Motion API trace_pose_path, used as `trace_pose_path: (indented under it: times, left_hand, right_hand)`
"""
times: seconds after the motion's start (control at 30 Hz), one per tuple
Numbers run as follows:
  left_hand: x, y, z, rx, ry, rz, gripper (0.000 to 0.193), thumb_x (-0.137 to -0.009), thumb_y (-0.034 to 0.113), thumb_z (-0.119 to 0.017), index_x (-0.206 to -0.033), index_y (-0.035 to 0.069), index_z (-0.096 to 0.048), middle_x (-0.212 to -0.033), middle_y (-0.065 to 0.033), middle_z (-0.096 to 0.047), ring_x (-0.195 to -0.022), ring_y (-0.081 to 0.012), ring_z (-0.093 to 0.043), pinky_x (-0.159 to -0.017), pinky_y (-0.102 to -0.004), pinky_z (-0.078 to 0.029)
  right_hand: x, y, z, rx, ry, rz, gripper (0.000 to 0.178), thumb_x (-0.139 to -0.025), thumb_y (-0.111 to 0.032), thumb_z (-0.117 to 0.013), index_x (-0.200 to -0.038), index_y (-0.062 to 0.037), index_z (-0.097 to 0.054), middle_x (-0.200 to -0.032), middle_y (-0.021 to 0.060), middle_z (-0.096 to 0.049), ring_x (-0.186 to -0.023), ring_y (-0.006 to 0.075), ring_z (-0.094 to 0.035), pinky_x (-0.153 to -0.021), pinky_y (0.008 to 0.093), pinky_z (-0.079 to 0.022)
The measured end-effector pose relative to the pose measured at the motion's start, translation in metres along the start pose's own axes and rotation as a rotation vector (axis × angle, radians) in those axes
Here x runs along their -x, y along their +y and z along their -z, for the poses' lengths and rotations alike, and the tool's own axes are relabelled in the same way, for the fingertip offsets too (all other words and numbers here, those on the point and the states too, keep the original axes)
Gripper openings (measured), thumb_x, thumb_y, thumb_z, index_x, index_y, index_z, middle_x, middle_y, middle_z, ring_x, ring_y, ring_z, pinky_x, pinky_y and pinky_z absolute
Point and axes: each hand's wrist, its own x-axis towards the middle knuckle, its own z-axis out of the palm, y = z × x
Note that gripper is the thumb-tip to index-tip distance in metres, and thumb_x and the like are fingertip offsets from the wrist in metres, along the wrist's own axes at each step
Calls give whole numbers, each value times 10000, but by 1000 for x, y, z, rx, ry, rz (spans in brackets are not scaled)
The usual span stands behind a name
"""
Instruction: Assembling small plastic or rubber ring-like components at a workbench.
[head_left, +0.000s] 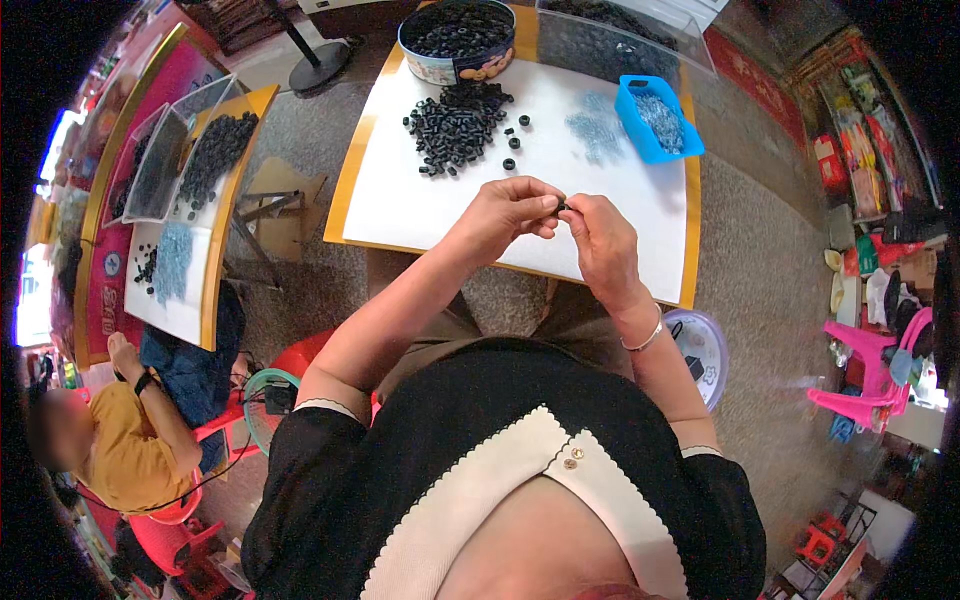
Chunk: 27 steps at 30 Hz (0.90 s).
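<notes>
Over the near edge of the white-topped table (390,205), my two hands meet fingertip to fingertip. Thumb and fingers of my left hand (507,214) pinch a small black part (561,207), mostly covered by the fingers. My right hand (604,242) is closed against the same spot, and whatever it grips is hidden. Beyond my left hand lies a heap of small black cylindrical parts (452,132), with a few loose black rings (509,164) beside it. Small clear pieces (597,130) are spread farther right, next to a blue plastic tray (632,120) holding more of them.
A round tin (430,70) full of black parts and a clear bin (610,45) stand at the table's far side. To the left, a person in a yellow shirt (140,445) sits by another table (185,315) with similar parts. A pale round basin (712,350) sits low at right.
</notes>
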Motion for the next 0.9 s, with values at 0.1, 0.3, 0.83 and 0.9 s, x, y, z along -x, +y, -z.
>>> trace_pose_path:
  times: [0.1, 0.3, 0.83, 0.9]
  left_hand:
    - [0, 0, -4, -53, 15, -48, 191, -899, 120, -585, -1005, -38, -600, -826, -75, -626, -659, -127, -605, -669, -240, -522]
    - [3, -4, -7, 1, 21, -49, 181, -897, 112, -587, -994, -40, -599, -837, -78, -616, -692, -129, -595, -654, -243, -514]
    - [8, -10, -13, 128, 39, 2, 192, -895, 134, -596, -992, -32, -586, -859, -77, -621, -708, -117, -589, -639, -225, -517]
    - [10, -9, -15, 101, 45, -12, 192, -893, 132, -598, -989, -34, -588, -858, -77, -622, -706, -117, -589, -637, -226, -518]
  right_hand:
    - [2, -3, 0, 26, 24, 20, 136, -829, -53, -608, -945, -33, -540, -778, 125, -560, -663, 291, -572, -563, 368, -453]
    - [6, -7, 5, -193, 15, -213, 110, -826, -15, -607, -929, -22, -570, -824, 104, -579, -726, 215, -588, -612, 304, -475]
    - [12, -17, 12, -251, 53, -260, 138, -826, 23, -617, -956, -24, -621, -883, 69, -617, -797, 141, -595, -695, 246, -481]
    - [12, -18, 13, -244, 56, -253, 129, -830, 20, -612, -953, -20, -619, -887, 67, -619, -793, 139, -595, -695, 246, -481]
